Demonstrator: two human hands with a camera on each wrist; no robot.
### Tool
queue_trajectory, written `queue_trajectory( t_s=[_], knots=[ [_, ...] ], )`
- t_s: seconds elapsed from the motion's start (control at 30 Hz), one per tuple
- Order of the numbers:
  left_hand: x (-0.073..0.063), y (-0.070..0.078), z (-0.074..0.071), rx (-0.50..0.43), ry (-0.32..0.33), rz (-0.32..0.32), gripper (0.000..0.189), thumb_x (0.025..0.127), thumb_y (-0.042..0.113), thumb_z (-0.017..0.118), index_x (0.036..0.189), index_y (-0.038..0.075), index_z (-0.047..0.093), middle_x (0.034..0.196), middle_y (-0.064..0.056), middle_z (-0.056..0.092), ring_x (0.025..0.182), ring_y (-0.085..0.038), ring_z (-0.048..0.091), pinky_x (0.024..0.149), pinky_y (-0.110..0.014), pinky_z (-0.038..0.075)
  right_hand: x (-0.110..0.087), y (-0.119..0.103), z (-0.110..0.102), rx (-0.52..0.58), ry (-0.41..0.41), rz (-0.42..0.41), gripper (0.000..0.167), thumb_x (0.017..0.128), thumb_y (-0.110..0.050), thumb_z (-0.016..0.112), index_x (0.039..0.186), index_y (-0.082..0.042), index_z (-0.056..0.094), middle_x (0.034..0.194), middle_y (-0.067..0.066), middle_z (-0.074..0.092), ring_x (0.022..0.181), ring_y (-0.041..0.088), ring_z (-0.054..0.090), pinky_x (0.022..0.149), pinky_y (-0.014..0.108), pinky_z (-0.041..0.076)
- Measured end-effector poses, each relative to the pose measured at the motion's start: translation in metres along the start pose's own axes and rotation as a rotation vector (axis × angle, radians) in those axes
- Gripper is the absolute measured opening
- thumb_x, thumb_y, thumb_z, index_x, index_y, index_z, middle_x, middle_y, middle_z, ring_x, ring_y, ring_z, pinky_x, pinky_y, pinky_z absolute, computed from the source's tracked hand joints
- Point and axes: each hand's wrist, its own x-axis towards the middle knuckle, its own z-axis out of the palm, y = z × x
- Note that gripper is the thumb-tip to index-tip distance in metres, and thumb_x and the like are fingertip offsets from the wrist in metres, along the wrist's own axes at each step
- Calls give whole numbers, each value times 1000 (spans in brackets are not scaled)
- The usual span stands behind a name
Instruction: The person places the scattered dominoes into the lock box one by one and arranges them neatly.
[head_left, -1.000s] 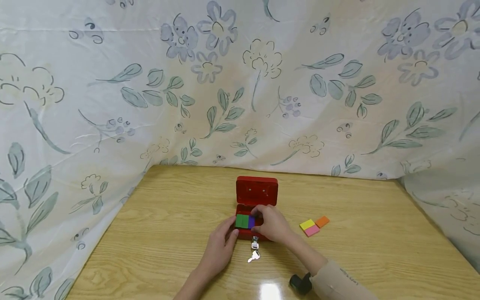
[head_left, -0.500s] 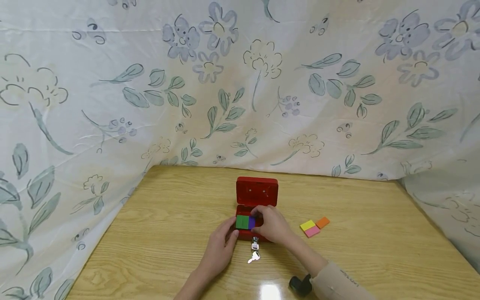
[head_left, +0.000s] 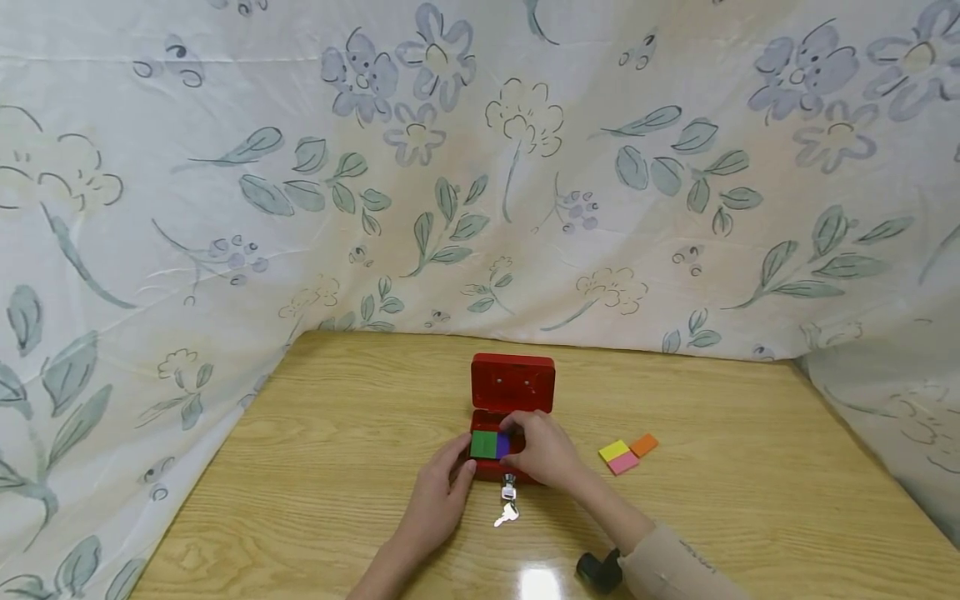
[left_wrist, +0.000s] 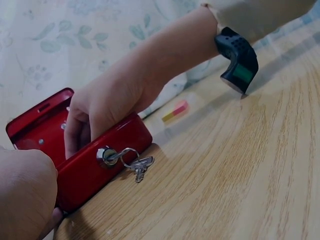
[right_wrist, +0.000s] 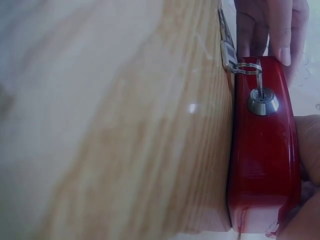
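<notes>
In the head view a small red cash box (head_left: pixel 513 382) stands with its lid up, a key in its front lock. Green flat pieces (head_left: pixel 483 444), like sticky-note pads, lie side by side in it. Right of them, the thumb and forefinger of my right hand (head_left: pixel 546 450) pinch a purple piece (head_left: pixel 502 446) of the same kind; those fingertips are hidden behind the box wall in the left wrist view. My left hand (head_left: pixel 438 492) holds the box's left end, thumb at the front corner and fingers along the side.
Yellow (head_left: pixel 613 451), pink (head_left: pixel 624 463) and orange (head_left: pixel 644 445) flat pieces lie on the wooden table (head_left: pixel 337 467) right of the box. A spare key (head_left: pixel 507 514) hangs by a ring from the lock. A black device (head_left: pixel 597 572) sits at the right wrist. Floral cloth (head_left: pixel 525 275) rises behind the table.
</notes>
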Motion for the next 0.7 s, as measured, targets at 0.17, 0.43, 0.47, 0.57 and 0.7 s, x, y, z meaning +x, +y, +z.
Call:
queue_trajectory(
  t_s=[0.17, 0.43, 0.47, 0.57, 0.7],
  knots=[
    [1, -1, 0, 15, 4, 7, 42, 103, 6, 55, 142, -7, 48, 141, -22, 52, 130, -31, 52, 105, -36, 46, 1, 1, 1, 14, 6, -8, 38, 74, -10, 90, 106, -5, 70, 97, 5, 69, 90, 20, 57, 80, 39, 56],
    [2, -1, -2, 44, 7, 1, 43, 103, 7, 55, 143, -6, 48, 141, -20, 53, 131, -30, 51, 106, -40, 45, -4, 2, -5, 189, 2, -45, 37, 78, -1, 85, 111, -1, 68, 106, 9, 67, 94, 24, 61, 84, 41, 57],
    [2, -1, -2, 56, 9, -2, 43, 103, 8, 56, 143, -6, 48, 142, -20, 53, 131, -30, 51, 107, -41, 44, -6, 2, -7, 202, 5, -41, 36, 79, -1, 84, 111, -1, 68, 108, 9, 67, 95, 24, 61, 85, 41, 57],
    [2, -1, -2, 77, 12, -2, 43, 103, 8, 56, 143, -5, 49, 142, -19, 54, 132, -29, 50, 108, -42, 43, -12, 2, -11, 215, 21, -8, 35, 80, -2, 83, 112, -4, 68, 110, 6, 67, 97, 23, 61, 86, 41, 57],
    [2, -2, -2, 74, 16, 15, 42, 103, 8, 56, 142, -5, 49, 141, -19, 54, 131, -28, 51, 108, -42, 43, -21, 2, -18, 208, 49, 38, 35, 81, -4, 83, 113, -8, 69, 111, 3, 67, 98, 23, 61, 87, 40, 57]
  ],
)
